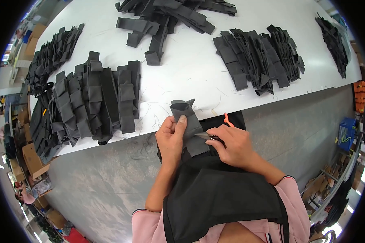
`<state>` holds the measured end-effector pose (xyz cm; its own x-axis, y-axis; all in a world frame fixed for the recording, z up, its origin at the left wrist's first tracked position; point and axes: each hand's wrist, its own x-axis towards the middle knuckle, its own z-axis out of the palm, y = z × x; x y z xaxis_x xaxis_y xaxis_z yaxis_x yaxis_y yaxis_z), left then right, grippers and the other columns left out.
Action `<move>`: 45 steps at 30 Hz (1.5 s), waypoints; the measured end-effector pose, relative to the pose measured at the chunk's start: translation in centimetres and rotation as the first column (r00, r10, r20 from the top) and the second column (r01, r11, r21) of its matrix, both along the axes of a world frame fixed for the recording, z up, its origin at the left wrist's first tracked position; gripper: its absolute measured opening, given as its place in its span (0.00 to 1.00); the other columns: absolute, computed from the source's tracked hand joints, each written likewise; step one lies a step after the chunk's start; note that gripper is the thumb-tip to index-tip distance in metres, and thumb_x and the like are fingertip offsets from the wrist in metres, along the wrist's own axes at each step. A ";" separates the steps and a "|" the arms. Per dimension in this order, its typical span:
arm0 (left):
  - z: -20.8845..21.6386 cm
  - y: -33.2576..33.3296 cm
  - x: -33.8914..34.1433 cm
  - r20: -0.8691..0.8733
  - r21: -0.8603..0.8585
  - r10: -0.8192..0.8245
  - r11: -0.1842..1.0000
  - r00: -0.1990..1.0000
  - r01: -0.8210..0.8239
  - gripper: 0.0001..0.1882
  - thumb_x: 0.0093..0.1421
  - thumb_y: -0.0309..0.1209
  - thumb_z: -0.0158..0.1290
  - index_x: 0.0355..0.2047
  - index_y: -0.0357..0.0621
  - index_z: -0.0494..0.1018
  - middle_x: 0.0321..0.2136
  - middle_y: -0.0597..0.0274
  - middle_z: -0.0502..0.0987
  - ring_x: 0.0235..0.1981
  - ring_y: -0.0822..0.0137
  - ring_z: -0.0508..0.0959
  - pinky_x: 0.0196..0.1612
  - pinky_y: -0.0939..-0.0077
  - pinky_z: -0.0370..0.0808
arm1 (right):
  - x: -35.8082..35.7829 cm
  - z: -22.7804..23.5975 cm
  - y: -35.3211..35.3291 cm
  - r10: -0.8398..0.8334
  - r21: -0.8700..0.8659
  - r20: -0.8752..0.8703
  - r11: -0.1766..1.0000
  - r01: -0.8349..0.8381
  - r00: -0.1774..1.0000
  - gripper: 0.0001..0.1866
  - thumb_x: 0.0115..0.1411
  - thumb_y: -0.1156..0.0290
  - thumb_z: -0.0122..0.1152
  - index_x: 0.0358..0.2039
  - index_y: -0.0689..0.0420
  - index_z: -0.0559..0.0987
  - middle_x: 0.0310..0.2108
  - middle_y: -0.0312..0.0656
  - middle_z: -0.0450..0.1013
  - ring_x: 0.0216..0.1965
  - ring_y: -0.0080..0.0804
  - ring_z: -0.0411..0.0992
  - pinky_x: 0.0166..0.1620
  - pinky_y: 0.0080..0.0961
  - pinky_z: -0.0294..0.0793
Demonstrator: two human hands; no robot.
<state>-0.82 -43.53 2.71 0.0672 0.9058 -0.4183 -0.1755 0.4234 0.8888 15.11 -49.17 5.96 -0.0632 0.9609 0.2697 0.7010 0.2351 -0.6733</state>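
Note:
My left hand pinches a dark grey fabric strip between thumb and fingers at the table's front edge. The strip's far end is folded into an open loop, and its near end hangs toward my lap. In my right hand is a pair of scissors with an orange handle, gripped low near the pivot. The blades point left and lie over the strip's right side. Whether they touch the cloth I cannot tell. Loose threads lie on the table around the strip.
The white table bears rows of similar strips at left, more strips at right and a loose heap at the back. A dark bundle lies far right. A blue crate stands beyond the table's right end.

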 end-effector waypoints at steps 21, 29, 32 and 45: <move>0.0 -0.3 0.2 -0.088 0.038 -0.015 0.999 0.996 0.019 0.09 0.60 0.32 0.54 0.31 0.37 0.74 0.15 0.79 0.66 0.16 0.88 0.56 0.18 0.88 0.49 | -0.7 -0.6 0.3 0.025 -0.021 0.085 1.000 -0.023 0.996 0.12 0.47 0.73 0.67 0.31 0.59 0.74 0.24 0.39 0.73 0.20 0.32 0.72 0.24 0.24 0.69; -0.1 0.0 0.4 -0.013 -0.026 -0.030 0.999 0.999 0.030 0.08 0.60 0.31 0.54 0.29 0.39 0.73 0.16 0.80 0.66 0.16 0.89 0.56 0.18 0.88 0.48 | -0.5 -1.3 0.0 -0.113 -0.096 -0.207 0.991 0.095 0.972 0.11 0.48 0.76 0.66 0.31 0.60 0.74 0.23 0.42 0.73 0.19 0.30 0.70 0.23 0.20 0.67; -0.5 0.2 -0.1 0.014 -0.032 -0.011 0.999 1.000 0.011 0.07 0.61 0.30 0.53 0.29 0.39 0.73 0.18 0.79 0.68 0.19 0.88 0.59 0.21 0.90 0.53 | -0.5 -1.7 0.3 -0.105 -0.196 -0.192 0.978 0.067 0.976 0.11 0.48 0.74 0.66 0.31 0.58 0.74 0.23 0.39 0.72 0.19 0.31 0.71 0.24 0.24 0.67; 0.7 0.6 0.3 0.239 -0.112 0.099 0.991 0.966 -0.074 0.07 0.61 0.26 0.50 0.38 0.38 0.71 0.31 0.66 0.75 0.32 0.80 0.71 0.46 0.81 0.67 | -0.4 -2.2 1.9 -0.354 -0.450 -0.565 0.889 0.081 0.745 0.07 0.59 0.72 0.56 0.26 0.61 0.72 0.18 0.31 0.67 0.18 0.14 0.61 0.22 0.14 0.58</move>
